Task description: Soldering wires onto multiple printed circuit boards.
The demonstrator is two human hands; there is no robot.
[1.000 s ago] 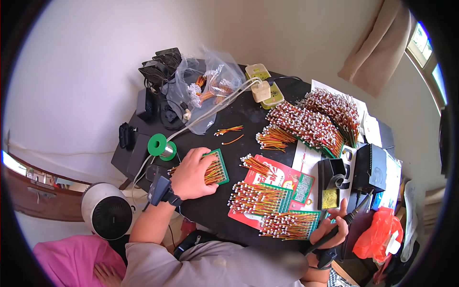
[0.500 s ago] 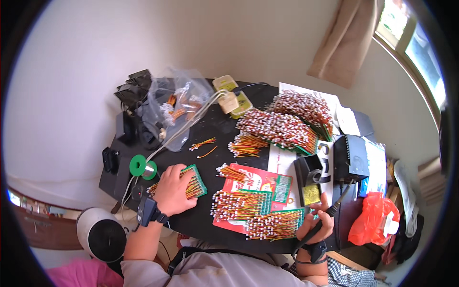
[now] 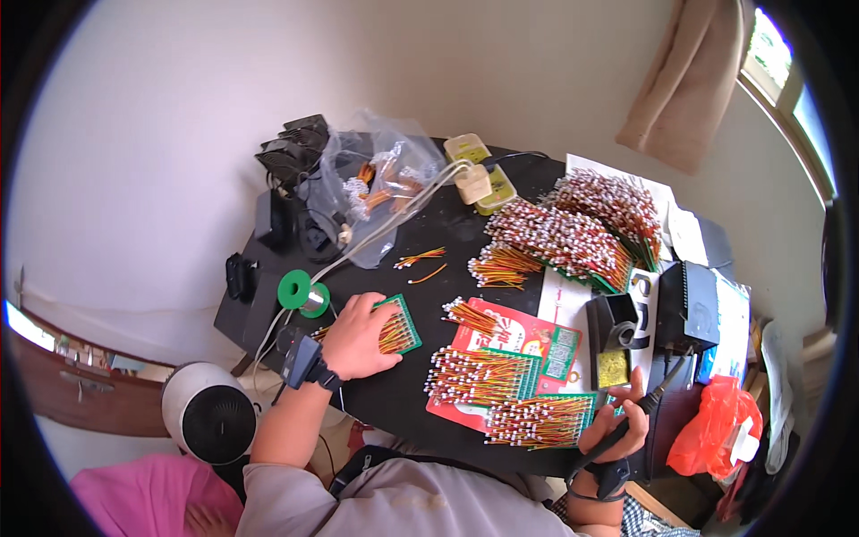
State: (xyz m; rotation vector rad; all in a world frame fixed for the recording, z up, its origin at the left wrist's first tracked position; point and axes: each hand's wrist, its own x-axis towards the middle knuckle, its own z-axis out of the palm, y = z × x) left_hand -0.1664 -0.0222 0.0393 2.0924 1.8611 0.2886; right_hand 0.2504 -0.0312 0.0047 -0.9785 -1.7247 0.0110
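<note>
Left hand [image 3: 358, 338] laid over green board [image 3: 394, 328], hiding most of its wired face. Tip of black soldering iron [image 3: 646, 404] too small to tell; handle partly buried in right hand [image 3: 616, 430]. Contents of clear bag [image 3: 380, 183] blurred behind plastic. Near edge of counter [image 3: 420, 403] hidden by grey shirt [image 3: 412, 506]. Pink cloth [image 3: 134, 501] cut off by lower rim. Window [image 3: 783, 80] clipped at upper right.

1 solder spool [image 3: 293, 289], 1 fan [image 3: 211, 414], 1 red bag [image 3: 713, 438], 2 hands.
</note>
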